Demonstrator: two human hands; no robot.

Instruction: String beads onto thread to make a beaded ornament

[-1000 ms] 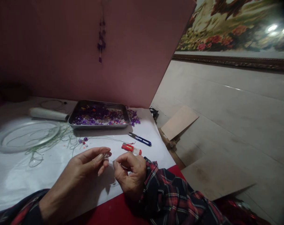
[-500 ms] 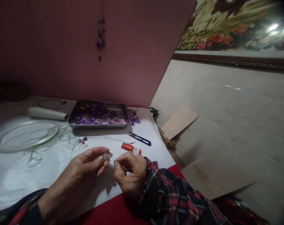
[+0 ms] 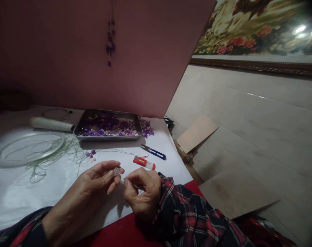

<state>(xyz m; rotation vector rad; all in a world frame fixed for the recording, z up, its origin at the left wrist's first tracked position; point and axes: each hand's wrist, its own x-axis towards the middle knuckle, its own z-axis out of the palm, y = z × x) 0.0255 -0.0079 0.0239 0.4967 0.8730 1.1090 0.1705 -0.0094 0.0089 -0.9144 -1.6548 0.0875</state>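
Between the thumb and fingertips of my left hand (image 3: pixel 96 181) is a small clear bead cluster (image 3: pixel 116 171). My right hand (image 3: pixel 142 190) is just to its right, thumb and forefinger pinched together; whatever they hold is too fine to make out. A red lighter (image 3: pixel 143 162) lies just beyond my right hand. Farther off are thread snips (image 3: pixel 153 152) with blue handles. A few loose purple beads (image 3: pixel 90 153) rest on the white table cover beyond my left hand.
Behind stands a metal tray (image 3: pixel 108 139) of mostly purple beads, with more beads (image 3: pixel 147 128) heaped at its right. Tangled green cord (image 3: pixel 65 145), a clear coil (image 3: pixel 6 159) and a white roll (image 3: pixel 53 124) lie left. A bead strand (image 3: pixel 110 44) hangs against the pink wall.
The bead cluster has turned slightly in my left fingers. My right hand has shifted a little to the left, its pinch kept. The things on the table have not moved.
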